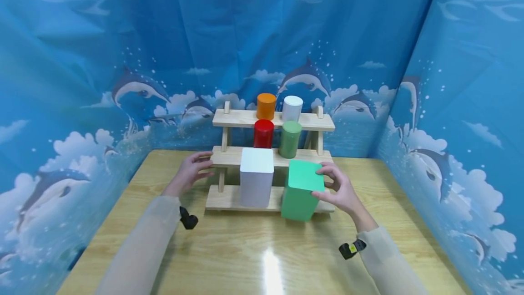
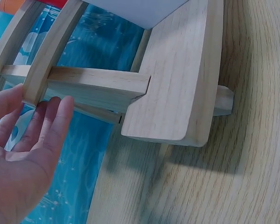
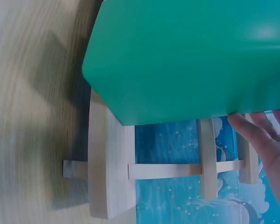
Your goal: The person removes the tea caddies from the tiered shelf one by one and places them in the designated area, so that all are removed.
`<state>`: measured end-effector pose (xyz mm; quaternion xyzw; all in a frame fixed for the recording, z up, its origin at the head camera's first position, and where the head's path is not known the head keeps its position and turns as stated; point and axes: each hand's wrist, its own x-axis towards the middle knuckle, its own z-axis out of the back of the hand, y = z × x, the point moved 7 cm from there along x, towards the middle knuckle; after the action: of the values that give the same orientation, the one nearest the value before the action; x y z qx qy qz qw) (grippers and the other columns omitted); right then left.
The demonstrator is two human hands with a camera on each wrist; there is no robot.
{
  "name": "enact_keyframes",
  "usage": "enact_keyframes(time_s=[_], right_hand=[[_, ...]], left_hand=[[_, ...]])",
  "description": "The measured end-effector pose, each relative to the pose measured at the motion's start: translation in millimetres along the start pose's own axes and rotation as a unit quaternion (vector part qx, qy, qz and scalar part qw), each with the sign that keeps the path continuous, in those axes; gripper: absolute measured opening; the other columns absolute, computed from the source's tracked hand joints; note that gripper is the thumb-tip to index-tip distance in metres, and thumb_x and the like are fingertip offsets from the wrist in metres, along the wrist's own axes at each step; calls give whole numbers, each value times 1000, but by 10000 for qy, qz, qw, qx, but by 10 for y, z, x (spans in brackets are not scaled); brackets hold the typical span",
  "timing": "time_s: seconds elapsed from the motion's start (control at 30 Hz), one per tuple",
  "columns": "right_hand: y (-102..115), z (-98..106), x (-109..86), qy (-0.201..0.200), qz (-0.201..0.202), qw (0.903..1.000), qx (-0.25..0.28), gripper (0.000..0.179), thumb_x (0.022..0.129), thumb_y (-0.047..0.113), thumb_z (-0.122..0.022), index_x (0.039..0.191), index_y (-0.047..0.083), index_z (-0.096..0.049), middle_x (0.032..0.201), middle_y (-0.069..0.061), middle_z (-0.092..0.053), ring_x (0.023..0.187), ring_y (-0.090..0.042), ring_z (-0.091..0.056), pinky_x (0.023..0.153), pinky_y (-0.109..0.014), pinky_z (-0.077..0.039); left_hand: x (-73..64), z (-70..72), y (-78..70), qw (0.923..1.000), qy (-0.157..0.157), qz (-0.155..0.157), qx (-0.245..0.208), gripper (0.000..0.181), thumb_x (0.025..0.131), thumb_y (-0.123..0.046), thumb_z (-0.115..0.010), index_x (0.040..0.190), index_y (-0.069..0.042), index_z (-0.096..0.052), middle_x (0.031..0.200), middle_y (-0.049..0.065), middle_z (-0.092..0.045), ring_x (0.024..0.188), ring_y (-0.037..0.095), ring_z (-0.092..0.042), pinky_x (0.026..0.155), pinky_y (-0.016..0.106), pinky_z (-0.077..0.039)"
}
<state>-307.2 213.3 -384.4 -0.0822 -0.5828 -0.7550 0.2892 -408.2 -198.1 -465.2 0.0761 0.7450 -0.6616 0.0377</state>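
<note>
A three-tier wooden shelf rack point(image 1: 229, 197) stands on the table. My left hand point(image 1: 192, 172) is at the left end of its middle board, and in the left wrist view the thumb and fingers point(image 2: 60, 121) hold that board end point(image 2: 37, 88) between them. With my right hand point(image 1: 340, 188) I grip a green box point(image 1: 303, 195) by its right side, thumb toward the front and fingers farther back. The box is at the right of the bottom board, its lower front part jutting past the board's edge point(image 3: 98, 154). Beside it, a white box point(image 1: 256, 176) stands upright on the bottom board.
On the middle board stand a red cylinder point(image 1: 264, 134) and a green cylinder point(image 1: 290, 140). An orange cylinder point(image 1: 266, 106) and a white cylinder point(image 1: 292, 109) occupy the top board. Blue dolphin-printed curtains point(image 1: 204, 35) enclose the wooden table point(image 1: 221, 249) at the back and sides.
</note>
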Motion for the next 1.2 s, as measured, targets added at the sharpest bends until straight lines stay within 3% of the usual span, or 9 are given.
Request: enact_keyframes(time_s=[0.27,0.6,0.9,1.2], right_hand=[[115,-25,-130,-12,307,9994,152,47,70,-10,-73,112,-5,-52,133,-22,-37,114,-22,-50,84,-32,-52],[252,-105,-215,-297,721,9964,331,48,66,-17,-70,110,-11,-51,129,-27,-38,117,-21,-49,82,-34,-54],[379,-322,-280,-144,1040,9938,361,49,64,-18,-71,109,-10,-52,127,-29,-37,112,-20,-51,83,-35,-53],[377,-598,-301,17,1170,9920,479,49,65,-10,-75,109,-4,-53,128,-27,-38,112,-23,-50,83,-40,-53]], left_hand=[[14,17,-29,9998,-39,-57,180,44,91,-10,-59,134,-9,-47,133,12,-45,110,26,-50,84,39,-53],[-41,0,-37,9998,16,-78,187,46,92,-11,-59,136,-8,-46,133,15,-44,108,28,-52,87,42,-51],[-64,-13,-34,9997,-10,-83,208,46,92,-11,-59,136,-8,-46,134,16,-45,105,27,-54,91,46,-48],[-78,-36,-43,9999,63,2,138,46,93,-9,-57,137,-7,-43,137,18,-41,114,34,-50,92,46,-47]])
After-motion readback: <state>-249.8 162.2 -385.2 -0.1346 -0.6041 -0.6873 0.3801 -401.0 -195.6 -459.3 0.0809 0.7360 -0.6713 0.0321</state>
